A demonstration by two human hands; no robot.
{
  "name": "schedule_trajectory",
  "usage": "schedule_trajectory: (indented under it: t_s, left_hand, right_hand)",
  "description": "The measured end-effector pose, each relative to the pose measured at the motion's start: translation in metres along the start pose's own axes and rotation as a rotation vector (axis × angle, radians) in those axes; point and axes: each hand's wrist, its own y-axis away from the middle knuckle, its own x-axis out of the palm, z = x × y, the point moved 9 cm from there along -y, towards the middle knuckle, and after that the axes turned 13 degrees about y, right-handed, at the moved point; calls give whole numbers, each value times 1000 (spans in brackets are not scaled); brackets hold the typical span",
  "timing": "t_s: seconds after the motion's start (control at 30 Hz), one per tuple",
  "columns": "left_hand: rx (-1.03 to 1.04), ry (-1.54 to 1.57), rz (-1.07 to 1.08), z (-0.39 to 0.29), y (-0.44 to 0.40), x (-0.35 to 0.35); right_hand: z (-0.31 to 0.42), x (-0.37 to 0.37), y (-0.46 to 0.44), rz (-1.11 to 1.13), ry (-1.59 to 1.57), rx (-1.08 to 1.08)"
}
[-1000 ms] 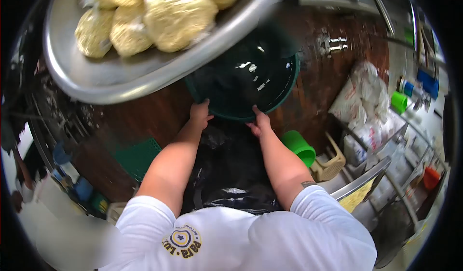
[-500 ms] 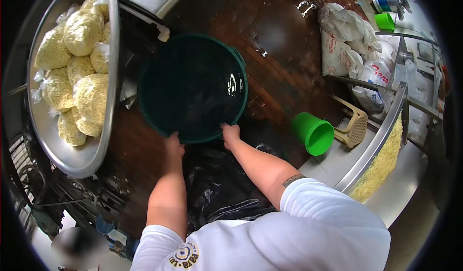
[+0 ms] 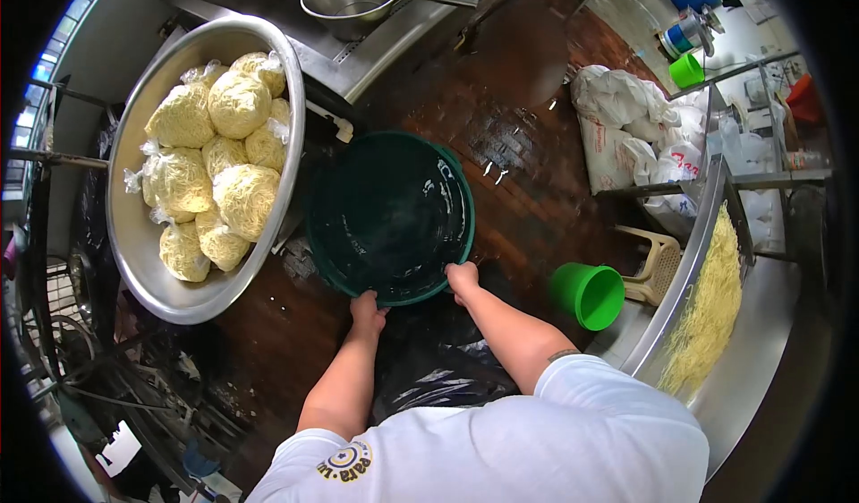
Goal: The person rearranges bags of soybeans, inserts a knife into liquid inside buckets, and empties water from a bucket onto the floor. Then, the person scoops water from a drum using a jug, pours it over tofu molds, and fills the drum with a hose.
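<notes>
Light: moderate indoors, with bright windows visible at upper left.
Glare: we see white glints on the wet floor (image 3: 528, 225) and black plastic (image 3: 438, 378).
Shadows: dark across lower left.
Edges: fisheye curvature bends our view into black corners.

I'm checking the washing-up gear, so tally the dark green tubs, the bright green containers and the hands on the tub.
Dark green tub: 1
Bright green containers: 2 (near bucket, far container)
Hands on the tub: 2 (left hand, right hand)
Total: 5
</notes>
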Motion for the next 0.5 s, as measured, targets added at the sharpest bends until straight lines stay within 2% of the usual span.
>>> schedule_trajectory:
  t_s: [0.1, 0.3, 0.5]
  left_hand:
    - [8, -64, 37, -14, 12, 5]
    - [-54, -127, -26, 5, 29, -20]
    - [-68, -230, -93, 21, 61, -16]
  right_hand:
    - [-8, 3, 9, 42, -3, 38]
    - [-7, -39, 62, 85, 89, 124]
    - [-84, -27, 46, 103, 65, 177]
